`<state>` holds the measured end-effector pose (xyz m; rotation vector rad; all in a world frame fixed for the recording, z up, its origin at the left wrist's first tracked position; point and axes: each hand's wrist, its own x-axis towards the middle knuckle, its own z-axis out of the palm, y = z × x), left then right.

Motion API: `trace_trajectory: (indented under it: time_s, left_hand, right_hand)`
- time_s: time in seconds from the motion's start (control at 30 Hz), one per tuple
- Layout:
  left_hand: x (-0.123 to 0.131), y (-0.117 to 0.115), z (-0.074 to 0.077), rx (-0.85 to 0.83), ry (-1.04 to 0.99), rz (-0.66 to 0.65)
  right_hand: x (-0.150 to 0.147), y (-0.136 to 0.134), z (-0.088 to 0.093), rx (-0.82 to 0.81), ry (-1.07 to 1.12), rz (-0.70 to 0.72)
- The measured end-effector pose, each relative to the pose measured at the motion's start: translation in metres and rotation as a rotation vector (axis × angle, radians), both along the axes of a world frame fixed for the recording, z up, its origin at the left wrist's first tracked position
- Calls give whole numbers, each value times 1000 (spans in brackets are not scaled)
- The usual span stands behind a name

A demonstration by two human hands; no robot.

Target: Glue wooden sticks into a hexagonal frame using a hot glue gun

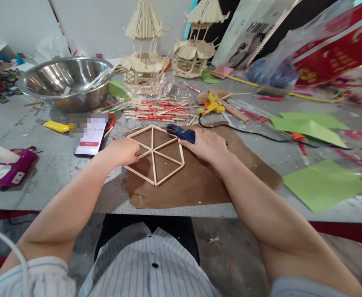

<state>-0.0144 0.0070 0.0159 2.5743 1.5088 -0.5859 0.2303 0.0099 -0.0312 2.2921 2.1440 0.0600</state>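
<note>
A hexagonal stick frame (168, 176) with spokes meeting at its centre lies on a brown sheet (181, 194). My left hand (122, 152) is closed at the frame's left corner, its fingertips on the sticks and partly hidden. Over the frame's upper right corner, my right hand (206, 144) grips a dark blue hand tool (184, 134). The tool's rounded front end points left, close to the top right stick; its exact kind is unclear.
Behind lie loose sticks with red wrappers (156, 110) and a yellow glue gun (212, 105) with a black cord. A phone (91, 136), yellow cutter (56, 126) and steel bowl (72, 97) are left. Two stick pagodas (144, 24) stand behind; green paper (326, 185) lies right.
</note>
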Motion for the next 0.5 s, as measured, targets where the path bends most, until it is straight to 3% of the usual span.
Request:
trace_trajectory:
  time_s: [0.5]
  left_hand:
    - [17, -23, 1, 133, 23, 3]
  right_hand:
    - [-1, -1, 1, -2, 2, 6]
